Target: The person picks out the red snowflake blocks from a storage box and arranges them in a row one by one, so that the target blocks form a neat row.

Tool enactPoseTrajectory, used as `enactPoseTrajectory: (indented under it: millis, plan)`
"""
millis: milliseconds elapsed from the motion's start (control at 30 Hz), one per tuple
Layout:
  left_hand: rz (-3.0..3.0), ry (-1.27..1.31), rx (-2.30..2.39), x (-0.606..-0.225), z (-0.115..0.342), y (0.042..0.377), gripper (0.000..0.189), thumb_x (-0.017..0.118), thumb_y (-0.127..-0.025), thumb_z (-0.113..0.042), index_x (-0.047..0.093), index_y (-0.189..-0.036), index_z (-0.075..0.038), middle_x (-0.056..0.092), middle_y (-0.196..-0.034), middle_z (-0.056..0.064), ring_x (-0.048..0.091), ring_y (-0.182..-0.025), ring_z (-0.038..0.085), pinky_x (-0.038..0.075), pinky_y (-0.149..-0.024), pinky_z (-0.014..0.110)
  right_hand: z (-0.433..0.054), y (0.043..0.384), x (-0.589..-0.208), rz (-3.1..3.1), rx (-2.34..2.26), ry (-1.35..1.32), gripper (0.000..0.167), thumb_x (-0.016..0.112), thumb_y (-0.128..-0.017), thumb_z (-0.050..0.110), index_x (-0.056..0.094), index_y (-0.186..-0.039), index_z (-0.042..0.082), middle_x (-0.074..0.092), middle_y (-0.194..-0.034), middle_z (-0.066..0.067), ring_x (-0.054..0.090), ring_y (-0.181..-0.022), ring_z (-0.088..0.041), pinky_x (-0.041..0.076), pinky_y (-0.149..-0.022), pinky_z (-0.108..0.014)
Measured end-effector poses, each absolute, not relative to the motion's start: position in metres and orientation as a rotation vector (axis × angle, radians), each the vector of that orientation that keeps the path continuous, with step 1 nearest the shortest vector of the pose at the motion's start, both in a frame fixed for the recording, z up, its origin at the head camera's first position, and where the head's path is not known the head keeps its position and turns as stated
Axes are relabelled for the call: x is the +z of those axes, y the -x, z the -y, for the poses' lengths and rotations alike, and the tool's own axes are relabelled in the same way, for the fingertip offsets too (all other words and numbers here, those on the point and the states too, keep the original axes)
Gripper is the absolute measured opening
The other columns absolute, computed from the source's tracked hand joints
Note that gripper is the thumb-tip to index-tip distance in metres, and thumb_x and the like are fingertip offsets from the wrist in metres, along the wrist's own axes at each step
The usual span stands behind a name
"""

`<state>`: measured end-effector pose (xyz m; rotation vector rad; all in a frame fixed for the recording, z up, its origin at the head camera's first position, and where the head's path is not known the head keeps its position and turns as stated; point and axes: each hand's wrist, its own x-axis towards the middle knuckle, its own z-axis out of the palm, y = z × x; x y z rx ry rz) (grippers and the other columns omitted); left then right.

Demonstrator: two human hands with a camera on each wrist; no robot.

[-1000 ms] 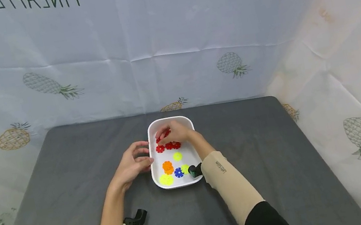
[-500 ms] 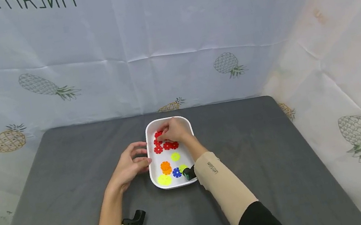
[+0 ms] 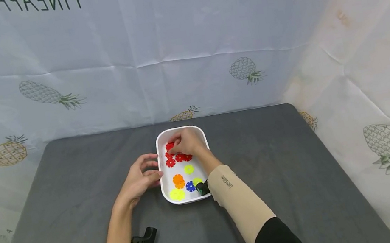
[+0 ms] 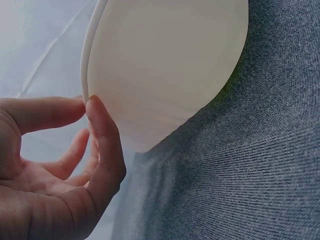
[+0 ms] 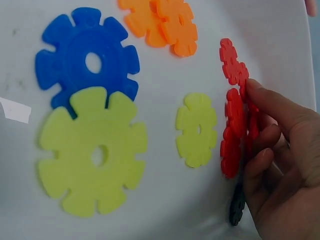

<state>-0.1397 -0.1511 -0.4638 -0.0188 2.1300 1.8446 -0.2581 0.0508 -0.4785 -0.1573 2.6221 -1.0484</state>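
Note:
In the head view, a white tray (image 3: pixel 165 186) holds several flat plastic flower discs. My left hand (image 3: pixel 138 178) is at its left side, fingers bent and spread; the thumb and fingertips touch the rim in the left wrist view. My right hand (image 3: pixel 188 143) is inside the tray's far half, thumb and forefinger on a red flower disc (image 3: pixel 170 146). Other red discs (image 3: pixel 170 163) lie close by. In the right wrist view, the fingertips meet the red cluster (image 5: pixel 234 110), and a dark disc (image 5: pixel 238 205) is partly hidden by the hand.
Nearer in the tray lie orange discs (image 3: pixel 178 181), a blue disc (image 3: pixel 190 186) and yellow discs (image 3: pixel 177 194). The tray stands on a grey cloth-covered table (image 3: pixel 288 192). A pineapple-print curtain (image 3: pixel 179 25) hangs behind and to the sides.
My right hand has shifted a little within the tray, and more red discs show at its fingertips. My left hand stays at the rim. The head view has turned slightly.

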Motion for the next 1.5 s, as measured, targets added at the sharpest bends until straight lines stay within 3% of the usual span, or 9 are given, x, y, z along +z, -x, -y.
enactPoseTrajectory:
  millis: [333, 867, 1167, 1500]
  plan:
    - [-2.142, 0.018, 1.841, -0.463, 0.152, 0.1382, 0.066, 0.072, -0.097, -0.004, 0.042, -0.156, -0.002, 0.056, -0.14, 0.027, 0.073, -0.103, 0.025, 0.067, -0.083, 0.035, -0.0492, 0.2558, -0.4782, -2.606, -1.058, 0.222, 0.03, 0.089, -0.091, 0.025, 0.078, -0.116, 0.013, 0.07, -0.081, 0.0, 0.059, -0.06, -0.012, 0.048, -0.053, -0.02]
    - [-2.149, 0.017, 1.853, -0.4637, 0.1518, 0.1374, 0.064, 0.071, -0.097, -0.003, 0.043, -0.155, -0.003, 0.057, -0.14, 0.028, 0.074, -0.105, 0.03, 0.066, -0.081, 0.032, -0.0489, 0.2553, -0.4796, -2.579, -1.059, 0.221, 0.025, 0.089, -0.091, 0.029, 0.074, -0.101, 0.012, 0.065, -0.068, 0.001, 0.055, -0.051, -0.012, 0.045, -0.047, -0.021]
    - [-2.15, 0.019, 1.848, -0.4639, 0.1509, 0.1374, 0.064, 0.073, -0.098, -0.004, 0.044, -0.154, -0.004, 0.057, -0.138, 0.026, 0.074, -0.105, 0.029, 0.067, -0.084, 0.038, -0.0505, 0.2545, -0.4823, -2.607, -1.05, 0.226, 0.033, 0.09, -0.09, 0.031, 0.076, -0.113, 0.013, 0.064, -0.075, -0.001, 0.055, -0.056, -0.013, 0.046, -0.05, -0.019]
    - [-2.153, 0.017, 1.848, -0.4634, 0.1508, 0.1368, 0.065, 0.073, -0.097, -0.004, 0.043, -0.155, -0.003, 0.057, -0.14, 0.028, 0.074, -0.104, 0.026, 0.068, -0.084, 0.04, -0.0498, 0.2533, -0.4816, -2.602, -1.094, 0.251, 0.03, 0.09, -0.09, 0.03, 0.075, -0.109, 0.011, 0.061, -0.073, 0.001, 0.055, -0.055, -0.012, 0.045, -0.051, -0.02]
